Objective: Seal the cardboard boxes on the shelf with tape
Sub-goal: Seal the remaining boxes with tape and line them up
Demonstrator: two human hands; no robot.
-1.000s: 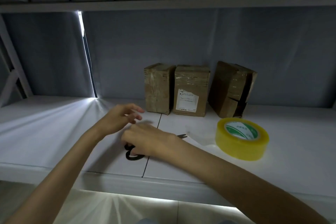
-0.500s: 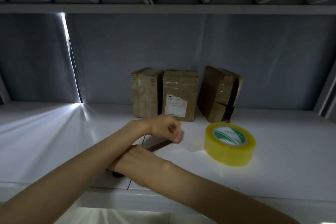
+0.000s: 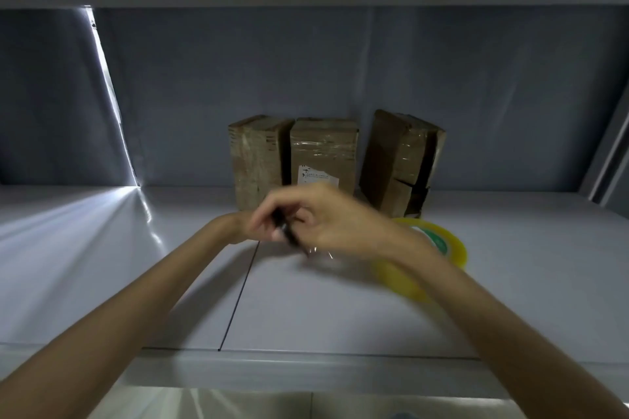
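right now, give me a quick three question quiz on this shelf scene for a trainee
1. How many cardboard boxes stand at the back of the shelf?
2. True or false: the tape roll is stacked on top of a box.
3. Which box leans? A left box B middle box C right box

Key: 1. three. 2. false, it lies on the shelf, partly hidden behind the right hand. 3. C. The left hand meets the right around a dark, blurred object.
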